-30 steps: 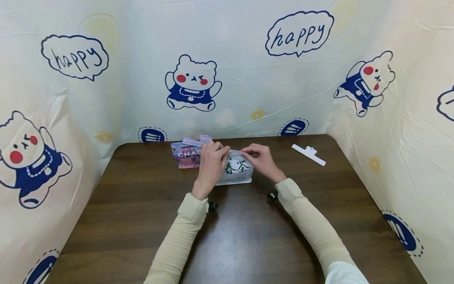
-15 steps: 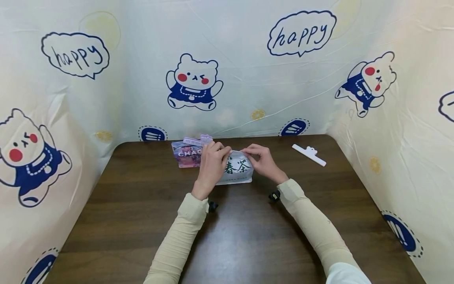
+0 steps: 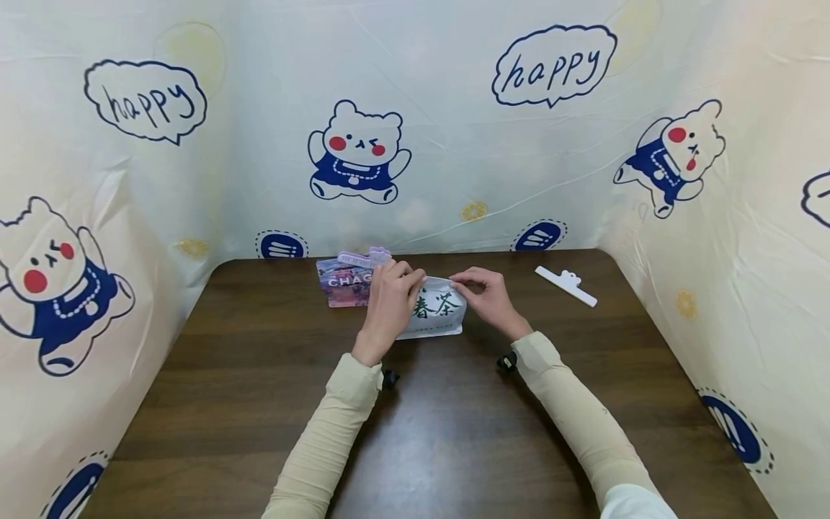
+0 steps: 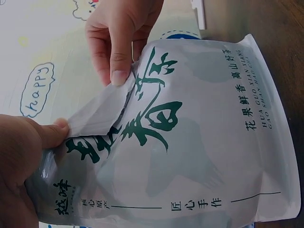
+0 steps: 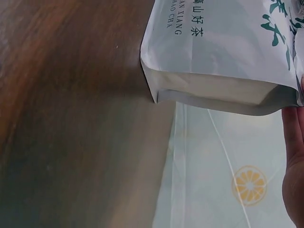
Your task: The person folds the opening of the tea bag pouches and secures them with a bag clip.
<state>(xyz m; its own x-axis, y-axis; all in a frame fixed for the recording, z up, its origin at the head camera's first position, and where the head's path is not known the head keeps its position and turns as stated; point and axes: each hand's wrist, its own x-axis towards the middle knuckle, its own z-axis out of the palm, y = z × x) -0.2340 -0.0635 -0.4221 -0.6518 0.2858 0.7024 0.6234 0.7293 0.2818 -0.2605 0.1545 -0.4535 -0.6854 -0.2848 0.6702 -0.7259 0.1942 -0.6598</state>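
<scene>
A white tea bag (image 3: 436, 326) with green Chinese lettering stands upright on the table. My left hand (image 3: 389, 297) grips its top at the left, hiding part of the bag in the head view. At the top right, my right hand (image 3: 486, 294) pinches the edge between thumb and fingers. The left wrist view shows the bag's top folded over toward the front as a plain white flap (image 4: 102, 111). The left thumb (image 4: 56, 130) presses one end of that flap and the right thumb (image 4: 119, 76) the other. In the right wrist view the bag's side gusset (image 5: 218, 90) shows.
Behind my left hand stands a pink and purple pouch (image 3: 344, 294) with a purple sealing clip (image 3: 357, 259) across its top. A white sealing clip (image 3: 566, 285) lies at the back right of the wooden table (image 3: 447, 447). Printed cloth (image 3: 441, 158) surrounds the table's back and sides.
My right hand has shifted slightly right along the bag's top edge. The left hand keeps its grip in nearly the same place, and the bag has hardly moved.
</scene>
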